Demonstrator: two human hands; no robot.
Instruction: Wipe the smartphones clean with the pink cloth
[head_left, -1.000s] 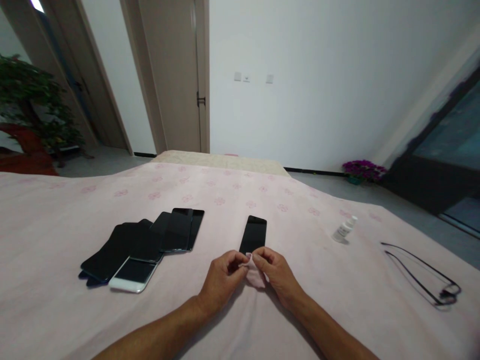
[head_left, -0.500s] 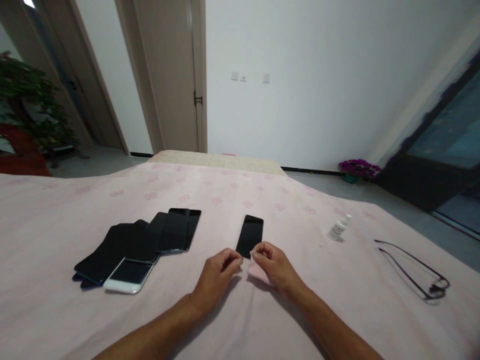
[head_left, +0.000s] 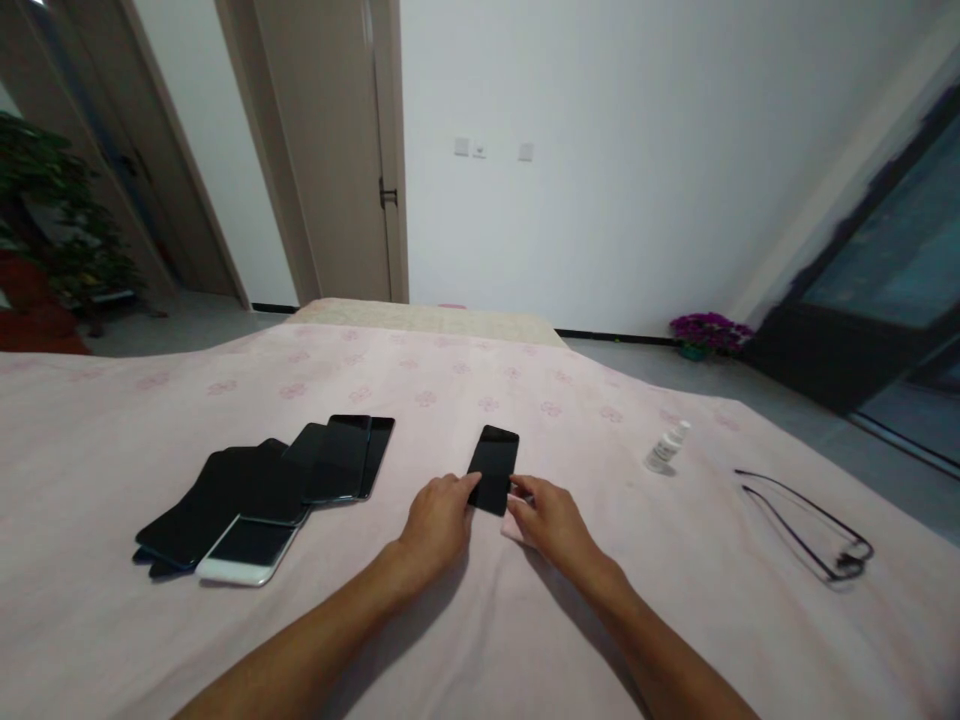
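A black phone [head_left: 495, 462] lies face up on the pink flowered cloth [head_left: 420, 640]. My left hand [head_left: 441, 520] has its fingers closed on the phone's lower left edge. At the lower right edge, my right hand [head_left: 551, 518] is closed round a small pale pink cloth [head_left: 514, 526], its fingertips by the phone's side. Left of my hands, several dark phones [head_left: 232, 490] overlap in a spread pile, with a white-framed phone [head_left: 247, 550] at its near edge.
To the right stands a small white spray bottle [head_left: 667, 448]. Farther right lie black-framed glasses [head_left: 814, 525]. Beyond the covered surface are a door [head_left: 330, 150], a white wall and purple flowers [head_left: 709, 332] on the floor.
My left hand has moved up onto the phone's left edge. My right hand, with the pink cloth, has come to the phone's right side. The view has shifted slightly.
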